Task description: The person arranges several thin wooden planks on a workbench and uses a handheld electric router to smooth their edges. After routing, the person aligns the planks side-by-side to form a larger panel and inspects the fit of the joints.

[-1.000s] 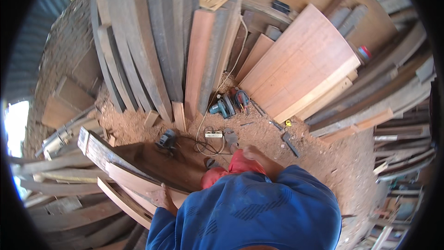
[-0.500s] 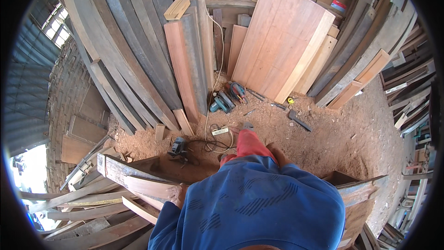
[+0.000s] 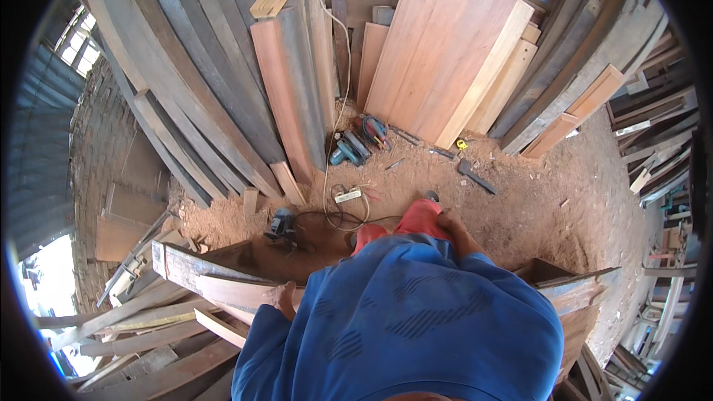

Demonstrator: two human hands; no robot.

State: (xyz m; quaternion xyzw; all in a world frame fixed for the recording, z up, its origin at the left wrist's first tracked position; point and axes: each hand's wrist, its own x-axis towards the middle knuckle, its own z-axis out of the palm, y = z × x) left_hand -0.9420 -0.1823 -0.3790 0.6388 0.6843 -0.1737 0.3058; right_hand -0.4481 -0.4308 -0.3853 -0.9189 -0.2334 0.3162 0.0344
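My left hand [image 3: 281, 299] is at the edge of a reddish wooden plank [image 3: 234, 289], its fingers bent over the edge. On the red trouser leg [image 3: 420, 217] at my right knee lies my right hand [image 3: 450, 221], holding nothing, fingers laid loosely on the cloth. A blue sweatshirt [image 3: 431, 312] covers my body and arms. Beyond my feet, a power strip [image 3: 347, 195] with cables lies on the sawdust. Left of it stands a grey power tool [image 3: 280, 224].
A teal power tool [image 3: 349, 150], a yellow tape measure [image 3: 462, 144] and a hammer [image 3: 477, 177] lie ahead. A wide wooden panel [image 3: 445, 52] leans at the back, with tall dark boards [image 3: 178, 67] to the left. Loose timber [image 3: 148, 334] is piled at lower left.
My body leans and my knees have shifted right. My right hand now shows more fully on the knee. My left hand has moved slightly along the plank.
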